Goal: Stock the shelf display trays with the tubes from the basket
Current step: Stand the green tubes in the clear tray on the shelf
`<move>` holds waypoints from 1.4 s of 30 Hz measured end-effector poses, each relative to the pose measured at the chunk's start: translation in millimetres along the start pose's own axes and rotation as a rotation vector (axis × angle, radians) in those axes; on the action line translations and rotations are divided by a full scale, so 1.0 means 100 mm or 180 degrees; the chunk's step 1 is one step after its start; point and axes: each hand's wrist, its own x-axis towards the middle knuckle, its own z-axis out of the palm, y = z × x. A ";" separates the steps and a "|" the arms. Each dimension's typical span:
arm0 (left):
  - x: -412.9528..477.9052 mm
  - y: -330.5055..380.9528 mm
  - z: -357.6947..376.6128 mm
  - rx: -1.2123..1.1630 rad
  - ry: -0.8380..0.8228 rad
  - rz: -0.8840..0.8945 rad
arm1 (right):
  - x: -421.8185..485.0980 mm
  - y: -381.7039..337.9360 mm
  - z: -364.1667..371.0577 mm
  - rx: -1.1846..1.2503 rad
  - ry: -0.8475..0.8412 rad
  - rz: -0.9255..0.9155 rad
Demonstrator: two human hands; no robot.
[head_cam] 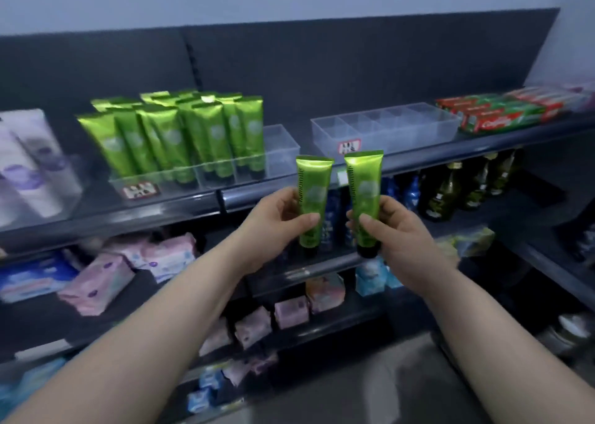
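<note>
A person's left grip (273, 221) grasps a glossy green plastic tube with a black cap (314, 179), while the right grip (397, 230) grasps a matching second green tube (365, 182). Both are upright, cap down, before the dark upper shelf (244, 198). Beyond, a row of standing green tubes (180, 134) fills a clear plastic display tray (283, 148), with a second clear divided tray (386, 124) to its right.

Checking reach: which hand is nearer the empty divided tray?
Right. The right hand, gripping a green tube, is below the empty divided tray; the left hand is further left.
</note>
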 end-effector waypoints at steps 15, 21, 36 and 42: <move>0.78 1.23 -1.09 0.0457 0.0875 0.0830 | 1.43 -0.65 0.59 -0.0373 -0.0215 -0.0720; 1.36 1.57 -1.18 0.1088 0.1082 0.0969 | 2.03 -0.81 0.56 -0.0752 -0.0390 -0.0888; 1.94 1.26 -1.74 0.1863 0.1422 -0.0098 | 2.89 -0.64 0.90 -0.0727 -0.1169 -0.0780; 2.00 1.08 -1.83 0.2020 0.1096 -0.0415 | 3.00 -0.38 1.05 -0.0943 -0.1543 -0.0659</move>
